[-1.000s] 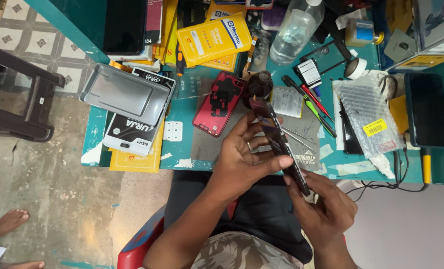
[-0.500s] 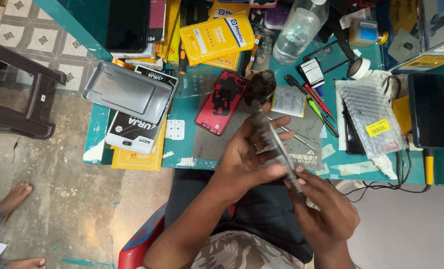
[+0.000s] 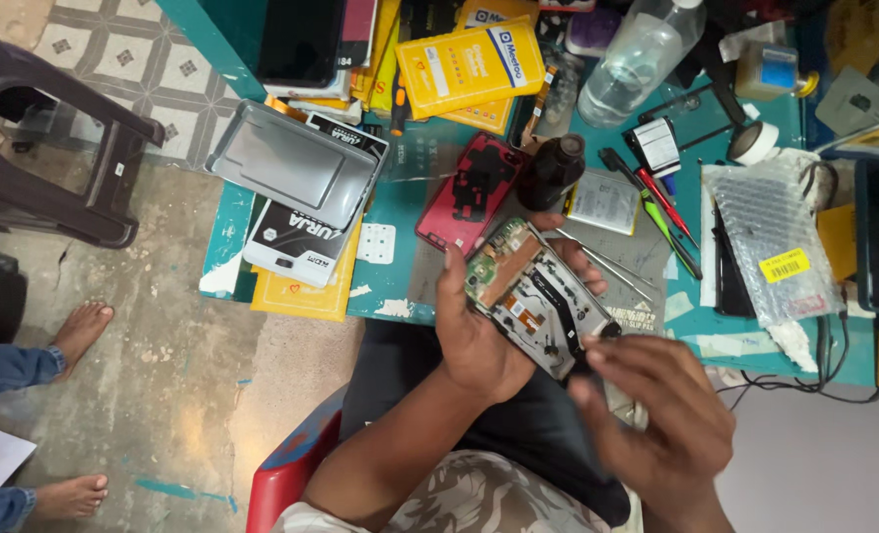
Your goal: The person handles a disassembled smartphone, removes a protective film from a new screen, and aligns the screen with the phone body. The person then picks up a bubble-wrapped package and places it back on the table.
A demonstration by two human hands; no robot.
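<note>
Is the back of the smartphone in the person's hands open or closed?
Open. The smartphone, held in the left hand, shows its green circuit board and inner parts; a red plastic back cover lies apart on the teal table.

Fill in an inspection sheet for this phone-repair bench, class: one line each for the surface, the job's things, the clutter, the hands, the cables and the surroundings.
Surface: teal workbench, crowded, paint chipped at the front edge.
Job's things: opened phone with its circuit boards showing, held above the person's lap.
Clutter: red back cover, dark bottle, clear plastic bottle, yellow boxes, grey tray, screwdrivers, bubble-wrap bag.
Hands: left hand grips the phone; right hand has its fingertips at the phone's lower end.
Cables: black cables trailing off the bench's right front edge.
Surroundings: dark plastic stool, concrete floor, another person's bare feet at the left.
</note>
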